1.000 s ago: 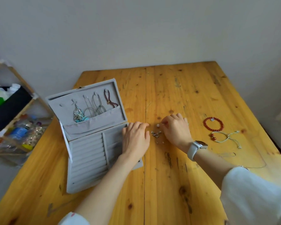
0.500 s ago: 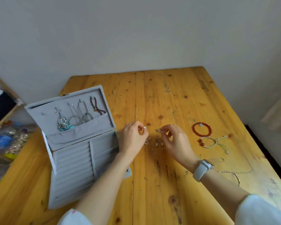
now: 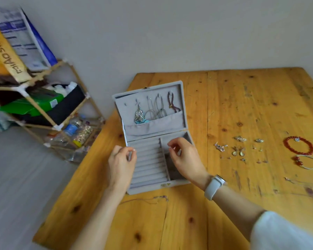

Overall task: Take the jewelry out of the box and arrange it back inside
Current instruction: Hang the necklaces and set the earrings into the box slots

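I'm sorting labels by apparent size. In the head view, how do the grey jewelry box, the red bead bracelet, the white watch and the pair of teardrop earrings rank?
Largest to smallest as they look:
1. grey jewelry box
2. red bead bracelet and white watch: similar, and the watch is nearer the camera, so not ranked
3. teardrop earrings

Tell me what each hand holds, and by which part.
Left hand pinches something small at its fingertips; right hand likewise. Both things are too tiny to identify.
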Motion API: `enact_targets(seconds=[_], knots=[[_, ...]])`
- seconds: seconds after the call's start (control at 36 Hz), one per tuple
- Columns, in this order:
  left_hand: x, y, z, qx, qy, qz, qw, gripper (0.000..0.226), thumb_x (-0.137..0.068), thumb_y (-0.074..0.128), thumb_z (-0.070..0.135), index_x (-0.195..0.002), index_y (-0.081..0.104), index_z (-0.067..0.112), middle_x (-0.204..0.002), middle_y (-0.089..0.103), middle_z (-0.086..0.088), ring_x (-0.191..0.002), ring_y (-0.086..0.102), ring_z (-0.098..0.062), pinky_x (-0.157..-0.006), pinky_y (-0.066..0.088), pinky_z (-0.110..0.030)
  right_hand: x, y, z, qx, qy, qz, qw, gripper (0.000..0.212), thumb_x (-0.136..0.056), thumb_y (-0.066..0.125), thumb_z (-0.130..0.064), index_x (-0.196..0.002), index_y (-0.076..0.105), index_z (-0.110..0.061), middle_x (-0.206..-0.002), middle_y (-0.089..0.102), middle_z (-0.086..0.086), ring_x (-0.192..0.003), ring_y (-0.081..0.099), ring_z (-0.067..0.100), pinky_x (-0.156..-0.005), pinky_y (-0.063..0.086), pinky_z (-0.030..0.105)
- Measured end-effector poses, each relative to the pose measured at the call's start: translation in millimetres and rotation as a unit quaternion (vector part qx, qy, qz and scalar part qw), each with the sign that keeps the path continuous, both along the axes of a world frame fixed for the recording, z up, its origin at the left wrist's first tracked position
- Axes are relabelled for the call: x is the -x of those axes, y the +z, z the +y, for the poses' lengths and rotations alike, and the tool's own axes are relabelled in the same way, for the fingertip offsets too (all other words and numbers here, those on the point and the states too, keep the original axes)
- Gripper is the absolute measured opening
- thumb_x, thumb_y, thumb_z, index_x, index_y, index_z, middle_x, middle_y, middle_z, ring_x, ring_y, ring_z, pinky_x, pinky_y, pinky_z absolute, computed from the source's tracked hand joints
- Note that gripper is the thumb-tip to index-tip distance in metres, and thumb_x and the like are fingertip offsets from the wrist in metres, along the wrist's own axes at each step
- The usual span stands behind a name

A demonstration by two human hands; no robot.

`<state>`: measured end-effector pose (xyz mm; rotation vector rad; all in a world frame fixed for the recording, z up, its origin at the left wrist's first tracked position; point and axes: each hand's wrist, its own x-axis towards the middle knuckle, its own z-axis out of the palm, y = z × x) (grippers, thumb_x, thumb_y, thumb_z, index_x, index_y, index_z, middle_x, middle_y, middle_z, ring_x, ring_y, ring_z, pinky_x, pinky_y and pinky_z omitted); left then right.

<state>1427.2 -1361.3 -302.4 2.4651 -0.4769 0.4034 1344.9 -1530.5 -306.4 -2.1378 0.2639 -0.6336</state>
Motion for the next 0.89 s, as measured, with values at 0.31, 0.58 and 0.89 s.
enact_targets(seconds=[0.31,0.58,0.89], knots=[[-22.6,21.4,-2.0,-0.418,-0.026,-0.196,0.887,0.015,-0.05,0.078,0.01,-0.055,0.066,0.016,-0.067,0.049,-0.003,-0.068,0.051,-0.026,-0.056,0.035,-0.033,-9.9,-9.6,10.3,0.011,-0.033,0.021,0.999,0.007,-0.087,0.057,-0.01,-0.092,0.062,-0.011,-0.088,0.064,0.004,-0.077,0.058,0.018,-0.071,0.045,0.025],[-24.3,12.7,-10.9,-0.421,-0.042,-0.217,0.88,0.011,-0.05,0.056,0.004,-0.047,0.06,0.014,-0.064,0.049,-0.003,-0.065,0.05,-0.026,-0.06,0.025,-0.034,-6.3,-8.0,12.3,0.019,-0.023,0.03,0.999,0.011,-0.088,0.055,-0.01,-0.097,0.061,-0.01,-0.092,0.062,0.002,-0.08,0.056,0.014,-0.07,0.045,0.02],[-6.8,-10.6,2.9,-0.203,-0.035,-0.182,0.961,0.036,-0.067,0.073,0.004,-0.102,0.069,0.012,-0.106,0.062,-0.008,-0.086,0.051,-0.028,-0.065,0.036,-0.036,-6.3,-10.2,11.8,0.006,-0.025,0.032,0.999,0.013,-0.089,0.056,-0.012,-0.102,0.059,-0.012,-0.09,0.057,-0.006,-0.076,0.051,0.005,-0.064,0.039,0.006]])
